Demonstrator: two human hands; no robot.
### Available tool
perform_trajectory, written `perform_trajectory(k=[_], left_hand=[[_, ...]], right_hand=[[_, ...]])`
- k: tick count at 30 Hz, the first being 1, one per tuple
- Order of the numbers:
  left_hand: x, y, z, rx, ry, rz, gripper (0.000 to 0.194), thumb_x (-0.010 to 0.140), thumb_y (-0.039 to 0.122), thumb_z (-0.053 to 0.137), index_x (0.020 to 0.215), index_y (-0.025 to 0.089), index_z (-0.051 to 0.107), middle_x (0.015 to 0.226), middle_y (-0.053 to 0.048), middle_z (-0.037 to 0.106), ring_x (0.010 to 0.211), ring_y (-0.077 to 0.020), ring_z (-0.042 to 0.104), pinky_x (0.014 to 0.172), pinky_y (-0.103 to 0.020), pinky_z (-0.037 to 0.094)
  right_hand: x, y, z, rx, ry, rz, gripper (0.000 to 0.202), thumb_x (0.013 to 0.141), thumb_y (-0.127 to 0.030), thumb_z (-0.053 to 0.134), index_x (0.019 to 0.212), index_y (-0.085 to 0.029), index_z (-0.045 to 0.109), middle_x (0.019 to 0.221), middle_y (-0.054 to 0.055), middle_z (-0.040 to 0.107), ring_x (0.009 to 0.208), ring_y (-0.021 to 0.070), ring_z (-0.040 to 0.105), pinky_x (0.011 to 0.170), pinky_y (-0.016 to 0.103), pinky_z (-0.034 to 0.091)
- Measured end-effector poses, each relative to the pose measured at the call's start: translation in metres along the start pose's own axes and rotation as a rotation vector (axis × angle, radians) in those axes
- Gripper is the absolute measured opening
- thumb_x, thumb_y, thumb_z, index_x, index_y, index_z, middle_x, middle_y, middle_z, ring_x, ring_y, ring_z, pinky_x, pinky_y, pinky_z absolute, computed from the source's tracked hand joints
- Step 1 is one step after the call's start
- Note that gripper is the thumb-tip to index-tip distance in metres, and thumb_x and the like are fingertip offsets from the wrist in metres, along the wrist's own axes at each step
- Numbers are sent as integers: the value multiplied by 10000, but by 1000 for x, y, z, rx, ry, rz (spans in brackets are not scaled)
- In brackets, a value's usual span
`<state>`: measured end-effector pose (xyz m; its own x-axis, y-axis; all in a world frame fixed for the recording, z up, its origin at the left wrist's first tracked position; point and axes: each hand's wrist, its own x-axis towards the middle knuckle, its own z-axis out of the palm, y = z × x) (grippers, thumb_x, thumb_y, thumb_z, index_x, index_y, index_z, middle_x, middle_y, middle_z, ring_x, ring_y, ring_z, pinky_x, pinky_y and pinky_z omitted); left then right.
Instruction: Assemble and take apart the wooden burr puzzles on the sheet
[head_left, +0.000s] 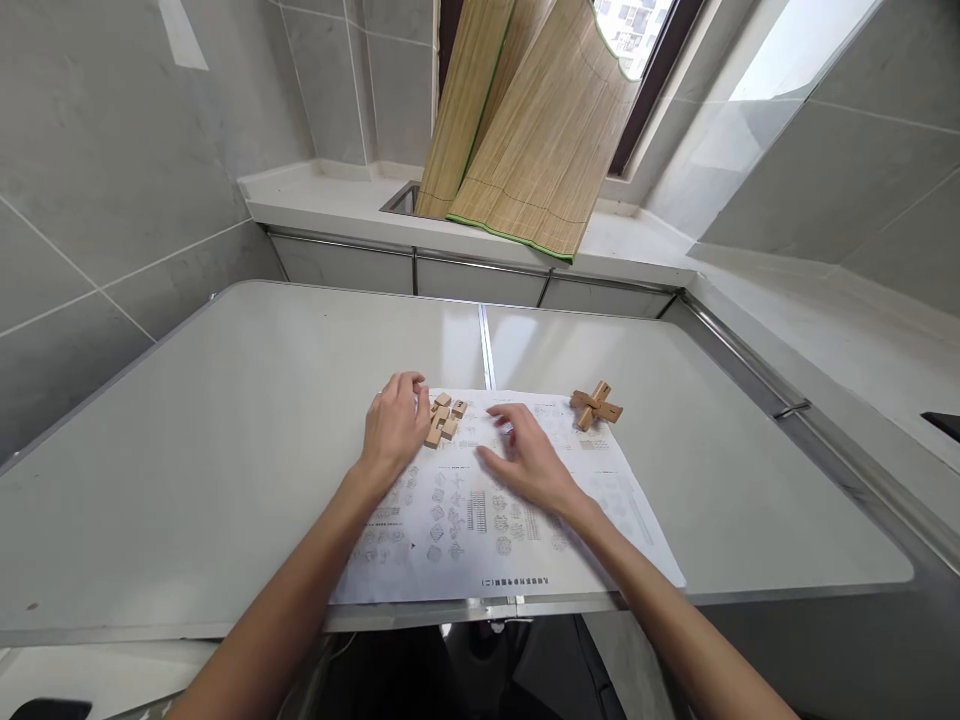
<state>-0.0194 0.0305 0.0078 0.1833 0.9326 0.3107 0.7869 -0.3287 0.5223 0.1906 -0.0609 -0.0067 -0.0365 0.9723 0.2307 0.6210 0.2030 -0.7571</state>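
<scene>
My left hand [397, 422] rests on the left edge of a printed sheet [465, 575], its fingers loosely bent beside a small group of notched wooden puzzle pieces [441, 425]. Whether its fingertips touch the nearest piece is hard to make out. To the right, my right hand [529, 462] hovers over or lies on the sheet, thumb and fingers apart with nothing between them. An interlocked wooden cross-shaped puzzle [596, 405] sits at the sheet's far right corner, away from both hands. Small line drawings of puzzle shapes cover the paper, with its heading upside down.
The sheet lies on a white folding table [247, 420] with a metal seam [486, 345] down its middle. Behind stands a ledge with a sink [405, 198] and bamboo mats [540, 140] leaning over it. A metal rail [750, 360] runs along the right wall.
</scene>
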Motion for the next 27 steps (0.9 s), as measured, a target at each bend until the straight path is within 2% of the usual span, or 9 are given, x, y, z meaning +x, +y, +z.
perform_trajectory(k=[3,7,9,11,14,18,20,23,27], left_hand=[[0,-14,-8,9,-119,-13,307,1055,313,372,1206,187,607,995,-92,747,874,-276,692,781,-378,489],[-3,-23,-16,-165,-281,74,317,1069,367,351,1210,220,593,779,-1,701,717,-217,653,707,-328,456],[-3,-25,-18,-232,-326,92,317,1060,394,371,1222,227,585,764,18,673,678,-194,619,689,-315,450],[0,-26,-20,-236,-328,121,317,1009,412,475,1236,221,586,866,-5,680,764,-201,628,727,-319,468],[5,-28,-21,-209,-331,197,432,881,364,635,1283,213,589,1158,-78,658,1065,-264,622,909,-372,503],[9,-31,-22,-224,-407,263,661,825,300,674,1458,234,498,1459,-107,540,1369,-322,469,1139,-462,425],[9,-32,-22,-235,-458,245,730,845,327,689,1529,269,443,1514,-98,508,1423,-332,424,1173,-486,400],[8,-34,-22,-241,-505,172,740,879,427,714,1555,315,434,1522,-95,508,1422,-347,438,1149,-504,429],[9,-35,-20,-298,-448,116,741,858,507,766,1517,311,490,1473,-96,567,1354,-340,515,1130,-508,447]], right_hand=[[24,-4,16,-25,-71,-81,695,846,-363,771,1457,-289,448,1476,119,496,1381,317,489,1121,512,469],[40,0,25,6,-145,-136,675,850,-351,784,1442,-273,470,1358,112,586,1290,312,553,1089,518,490],[41,5,23,46,-164,-155,616,877,-340,762,1424,-282,485,1308,95,619,1241,294,585,1057,499,511],[41,10,19,75,-171,-160,604,890,-326,751,1429,-295,479,1326,90,611,1250,285,583,1063,489,509],[39,15,13,87,-160,-160,651,873,-317,773,1445,-307,463,1413,102,547,1290,296,558,1085,498,500],[39,18,12,120,-132,-124,651,870,-302,771,1441,-319,459,1407,97,534,1197,281,604,1021,482,549],[40,19,13,128,-128,-99,646,865,-298,776,1431,-320,464,1392,88,545,1175,274,613,1008,475,558],[42,20,13,105,-110,-66,637,871,-330,776,1430,-325,472,1431,89,536,1238,295,594,1022,495,551],[43,22,11,76,-63,-29,596,852,-361,800,1382,-314,532,1377,86,601,1285,326,574,1063,544,518]])
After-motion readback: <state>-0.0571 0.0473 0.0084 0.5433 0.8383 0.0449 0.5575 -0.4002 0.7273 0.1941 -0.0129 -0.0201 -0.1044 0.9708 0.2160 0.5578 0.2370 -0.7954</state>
